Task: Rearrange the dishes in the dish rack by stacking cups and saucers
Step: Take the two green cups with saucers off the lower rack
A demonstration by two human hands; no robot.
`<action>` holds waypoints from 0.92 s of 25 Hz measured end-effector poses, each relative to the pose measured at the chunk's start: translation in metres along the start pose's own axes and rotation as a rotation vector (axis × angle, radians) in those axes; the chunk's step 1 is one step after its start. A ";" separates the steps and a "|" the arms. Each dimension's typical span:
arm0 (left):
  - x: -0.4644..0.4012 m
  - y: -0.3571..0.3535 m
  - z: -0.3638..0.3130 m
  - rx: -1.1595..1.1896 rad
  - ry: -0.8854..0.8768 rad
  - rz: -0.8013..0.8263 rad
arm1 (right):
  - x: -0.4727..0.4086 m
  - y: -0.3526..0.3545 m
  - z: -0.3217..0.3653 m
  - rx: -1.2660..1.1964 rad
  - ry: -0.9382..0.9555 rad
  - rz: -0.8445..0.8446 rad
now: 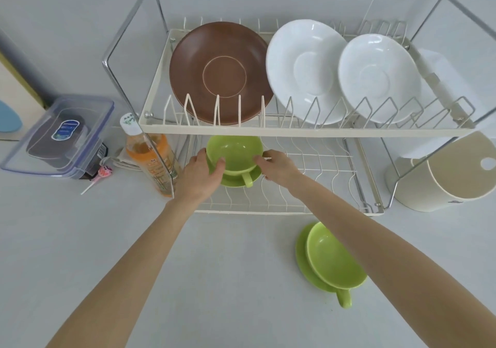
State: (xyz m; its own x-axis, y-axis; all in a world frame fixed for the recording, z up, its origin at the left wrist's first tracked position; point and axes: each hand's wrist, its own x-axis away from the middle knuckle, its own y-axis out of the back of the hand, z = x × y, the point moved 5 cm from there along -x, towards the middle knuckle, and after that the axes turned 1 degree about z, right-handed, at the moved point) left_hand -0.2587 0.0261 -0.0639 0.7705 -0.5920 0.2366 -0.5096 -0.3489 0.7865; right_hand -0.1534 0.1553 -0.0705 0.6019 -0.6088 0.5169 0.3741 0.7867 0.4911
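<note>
A green cup (234, 153) sits on a green saucer (236, 180) on the lower shelf of the two-tier dish rack (295, 132), handle pointing toward me. My left hand (200, 174) grips the cup and saucer from the left, thumb on the cup's rim. My right hand (276, 166) touches the cup's right side with its fingertips. A second green cup (332, 255) stands on its green saucer (304, 260) on the counter in front of the rack, partly behind my right forearm. On the upper shelf a brown saucer (220, 74) and two white saucers (306, 70) (378, 78) lean in the slots.
An orange drink bottle (150, 157) stands at the rack's left post. Further left is a clear lidded plastic box (64, 135) with a lollipop (100, 174) beside it. A cream utensil holder (453, 176) hangs at the rack's right end. The white counter (228, 280) spreads in front.
</note>
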 end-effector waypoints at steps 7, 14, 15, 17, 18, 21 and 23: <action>-0.001 0.001 -0.003 0.189 0.029 0.031 | -0.005 -0.004 -0.010 -0.193 -0.068 -0.034; 0.021 0.008 -0.010 0.296 0.015 -0.030 | 0.018 -0.001 -0.019 -0.236 0.001 -0.088; 0.026 0.009 -0.010 0.311 0.012 -0.043 | 0.025 -0.001 -0.021 -0.244 -0.004 -0.085; 0.040 0.010 -0.008 0.348 0.018 -0.055 | 0.040 -0.005 -0.028 -0.254 -0.010 -0.062; 0.047 0.009 -0.006 0.377 0.018 -0.058 | 0.048 -0.007 -0.033 -0.259 -0.006 -0.058; 0.076 0.003 0.004 0.446 0.023 -0.052 | 0.071 -0.015 -0.050 -0.263 0.012 -0.062; 0.094 -0.005 0.015 0.455 0.043 -0.043 | 0.086 -0.023 -0.063 -0.256 0.025 -0.062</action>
State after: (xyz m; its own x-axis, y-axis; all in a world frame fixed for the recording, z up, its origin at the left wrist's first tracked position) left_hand -0.1894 -0.0390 -0.0541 0.8048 -0.5429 0.2399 -0.5858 -0.6617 0.4679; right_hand -0.0654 0.0912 -0.0814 0.5884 -0.6566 0.4719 0.5752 0.7501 0.3264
